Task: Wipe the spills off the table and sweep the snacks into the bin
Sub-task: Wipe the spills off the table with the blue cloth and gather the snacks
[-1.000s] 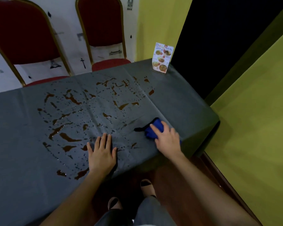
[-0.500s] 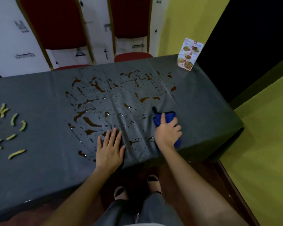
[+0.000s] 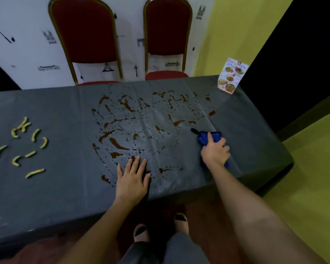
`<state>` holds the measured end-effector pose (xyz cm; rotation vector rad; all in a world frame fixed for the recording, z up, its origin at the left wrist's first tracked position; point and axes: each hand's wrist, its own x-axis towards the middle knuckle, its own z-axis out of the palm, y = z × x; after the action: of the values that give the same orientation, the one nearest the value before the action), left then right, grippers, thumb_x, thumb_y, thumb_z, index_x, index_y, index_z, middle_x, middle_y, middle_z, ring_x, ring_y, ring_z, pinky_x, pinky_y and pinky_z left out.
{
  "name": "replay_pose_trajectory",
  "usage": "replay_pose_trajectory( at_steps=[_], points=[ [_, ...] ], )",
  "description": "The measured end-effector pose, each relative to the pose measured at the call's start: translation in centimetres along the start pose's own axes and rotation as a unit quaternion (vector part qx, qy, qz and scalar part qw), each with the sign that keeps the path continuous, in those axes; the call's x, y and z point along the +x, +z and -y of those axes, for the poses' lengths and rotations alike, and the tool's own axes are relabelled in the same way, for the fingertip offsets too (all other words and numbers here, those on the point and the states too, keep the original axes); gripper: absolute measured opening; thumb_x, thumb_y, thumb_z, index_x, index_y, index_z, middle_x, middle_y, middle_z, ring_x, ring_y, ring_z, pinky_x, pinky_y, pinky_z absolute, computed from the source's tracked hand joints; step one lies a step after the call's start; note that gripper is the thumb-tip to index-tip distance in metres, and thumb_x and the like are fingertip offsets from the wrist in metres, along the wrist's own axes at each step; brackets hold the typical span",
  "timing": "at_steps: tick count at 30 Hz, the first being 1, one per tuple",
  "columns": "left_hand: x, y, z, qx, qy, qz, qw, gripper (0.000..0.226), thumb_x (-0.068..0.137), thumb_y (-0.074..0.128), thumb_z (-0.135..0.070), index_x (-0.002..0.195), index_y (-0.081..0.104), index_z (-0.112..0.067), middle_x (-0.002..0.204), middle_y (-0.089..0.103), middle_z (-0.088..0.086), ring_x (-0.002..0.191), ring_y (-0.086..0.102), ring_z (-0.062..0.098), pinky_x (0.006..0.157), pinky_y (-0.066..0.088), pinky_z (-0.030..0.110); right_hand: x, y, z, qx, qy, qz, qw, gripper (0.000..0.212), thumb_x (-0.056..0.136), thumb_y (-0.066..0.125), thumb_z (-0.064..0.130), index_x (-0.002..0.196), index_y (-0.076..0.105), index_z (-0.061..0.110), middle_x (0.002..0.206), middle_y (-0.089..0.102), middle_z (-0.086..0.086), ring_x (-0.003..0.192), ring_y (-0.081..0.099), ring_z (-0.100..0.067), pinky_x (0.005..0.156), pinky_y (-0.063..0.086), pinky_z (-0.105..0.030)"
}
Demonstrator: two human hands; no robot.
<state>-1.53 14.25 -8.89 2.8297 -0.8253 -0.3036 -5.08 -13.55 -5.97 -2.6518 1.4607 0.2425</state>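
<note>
1. The fingers [image 3: 222, 147] of the right hand [image 3: 214, 152] curl around a blue cloth [image 3: 208, 138], pressing it onto the table [image 3: 55, 187] at about 3 o'clock from the spill's centre
2. The left hand [image 3: 131, 178] lies flat, fingers [image 3: 135, 162] spread wide and holding nothing, palm braced on the grey tablecloth at the spill's 6 o'clock edge, fingertips touching or just beside a brown streak
3. Brown spills [image 3: 147, 126] streak and bead across the middle of the table; most of the patch, from 9 o'clock round to 1 o'clock, looks unwiped, so the job appears to be at an early stage
4. Pale yellow snacks [image 3: 25, 145] lie scattered well apart from the liquid, towards 9 o'clock; no bin is in view
5. A menu card [image 3: 231, 77] stands near the far corner at about 1 o'clock, and two red chairs [image 3: 88, 35] wait behind the table
6. The risks, as judged from here: a small cloth may smear rather than lift so much liquid; the loose tablecloth could bunch under a hard stroke if the bracing hand lifts; a wide sweep could carry the wet towards the dry snacks or clip the card
</note>
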Motion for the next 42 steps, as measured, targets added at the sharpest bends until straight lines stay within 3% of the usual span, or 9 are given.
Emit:
replay_pose_trajectory(
  at_steps=[4,10,15,19,25,28,36,39,42],
  points=[
    [0.1,-0.6,0.1,0.005,-0.002,0.016,1.0,0.079,0.08,-0.01,-0.059,0.15,0.009,-0.029,0.158,0.005,-0.001,0.145,-0.002,0.021,0.112,-0.009,0.051,-1.0,0.2,3.4,0.011,0.04,0.021,0.999,0.067,0.095,0.049,0.036,0.151,0.013,0.036,0.149,0.016,-0.02,0.12,0.035,-0.042,0.095,0.036,-0.052],
    [-0.6,-0.2,0.6,-0.002,-0.009,0.012,1.0,0.076,0.082,-0.005,-0.059,0.15,0.013,-0.028,0.158,0.008,0.0,0.145,0.001,0.022,0.114,-0.004,0.053,-7.6,1.8,7.1,-0.018,-0.126,-0.013,0.992,0.064,0.094,0.048,0.037,0.15,0.017,0.035,0.15,0.018,-0.021,0.114,0.04,-0.039,0.091,0.037,-0.047],
    [-0.4,-0.1,0.2,0.013,-0.017,0.018,1.0,0.078,0.08,-0.007,-0.06,0.15,0.01,-0.028,0.159,0.006,-0.001,0.145,-0.001,0.021,0.113,-0.004,0.052,-8.4,2.0,4.4,-0.038,-0.267,-0.034,0.962,0.061,0.094,0.05,0.034,0.148,0.022,0.039,0.151,0.023,-0.015,0.112,0.044,-0.034,0.089,0.041,-0.043],
    [-0.4,-0.2,-0.1,0.015,-0.022,0.023,0.999,0.078,0.081,-0.004,-0.061,0.15,0.01,-0.027,0.159,0.004,0.0,0.145,-0.002,0.021,0.113,-0.006,0.053,-5.0,1.1,1.9,-0.023,-0.216,-0.053,0.975,0.059,0.094,0.048,0.036,0.147,0.024,0.039,0.147,0.027,-0.015,0.112,0.045,-0.034,0.089,0.042,-0.044],
    [-0.3,-0.3,-0.3,0.028,-0.031,0.009,0.999,0.076,0.084,0.002,-0.062,0.149,0.017,-0.027,0.158,0.011,0.001,0.145,0.004,0.022,0.113,-0.004,0.053,0.7,0.0,-0.5,0.026,-0.036,-0.038,0.998,0.058,0.094,0.049,0.037,0.148,0.028,0.036,0.147,0.024,-0.019,0.114,0.042,-0.042,0.093,0.039,-0.048],
    [-0.2,0.1,-0.7,0.021,-0.034,0.008,0.999,0.074,0.084,0.004,-0.061,0.149,0.017,-0.027,0.158,0.011,0.001,0.145,0.003,0.021,0.113,-0.002,0.054,0.4,0.1,1.1,0.031,-0.012,-0.027,0.999,0.061,0.094,0.049,0.036,0.149,0.024,0.033,0.146,0.023,-0.023,0.112,0.042,-0.042,0.092,0.039,-0.048],
    [0.5,-0.4,-0.7,0.02,-0.059,0.039,0.997,0.064,0.092,0.016,-0.056,0.15,0.01,-0.029,0.159,0.005,-0.002,0.145,-0.003,0.02,0.113,-0.004,0.054,-7.4,1.5,8.0,-0.006,-0.227,-0.013,0.974,0.071,0.09,0.053,0.039,0.15,0.016,0.031,0.149,0.016,-0.023,0.117,0.04,-0.04,0.096,0.038,-0.048],
    [0.1,-0.2,-1.2,0.023,-0.07,0.045,0.996,0.065,0.091,0.015,-0.056,0.15,0.009,-0.028,0.159,0.003,-0.002,0.145,-0.004,0.02,0.114,-0.004,0.054,-7.9,1.8,6.8,-0.021,-0.301,-0.001,0.953,0.066,0.093,0.05,0.034,0.15,0.017,0.033,0.15,0.018,-0.021,0.115,0.042,-0.038,0.094,0.039,-0.046],
    [-0.3,-0.1,-1.3,0.017,-0.074,0.046,0.996,0.071,0.086,0.009,-0.058,0.15,0.01,-0.027,0.159,0.003,-0.001,0.145,-0.004,0.02,0.113,-0.005,0.053,-6.1,1.4,4.1,-0.02,-0.32,-0.002,0.947,0.066,0.092,0.05,0.032,0.149,0.017,0.036,0.15,0.02,-0.019,0.116,0.044,-0.036,0.094,0.041,-0.045]
  ],
)
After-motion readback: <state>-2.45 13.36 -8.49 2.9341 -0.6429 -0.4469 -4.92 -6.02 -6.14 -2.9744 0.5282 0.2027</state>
